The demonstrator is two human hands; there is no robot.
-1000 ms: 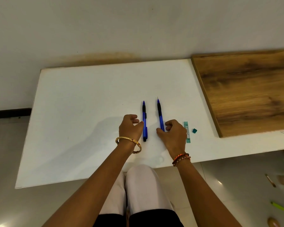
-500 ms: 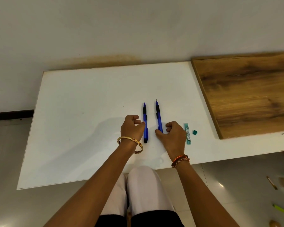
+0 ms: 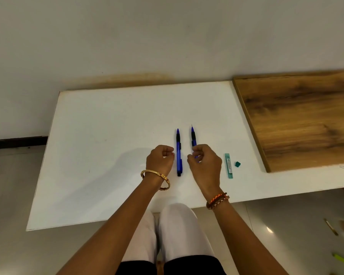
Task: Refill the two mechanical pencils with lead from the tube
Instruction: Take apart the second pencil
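Seen from the head camera, looking down at a white table set against a pale wall, with a wooden board resting on its right part. Two blue mechanical pencils lying side by side near the middle, tips pointing away toward the wall. Left pencil flat on the table, in full view, nothing holding it. Left hand just beside it, fingers curled in loosely and holding nothing, gold bangle on the wrist. Right pencil partly hidden under the right hand, thin lead showing at its tip. Right hand with fingers curled over that pencil's lower half; whether gripping or only covering, cannot tell. Braided thread bands on the right wrist. Green lead tube lying flat to the right of the right hand, apart from it, with its small green cap just beside it. White-trousered knees below the table edge.
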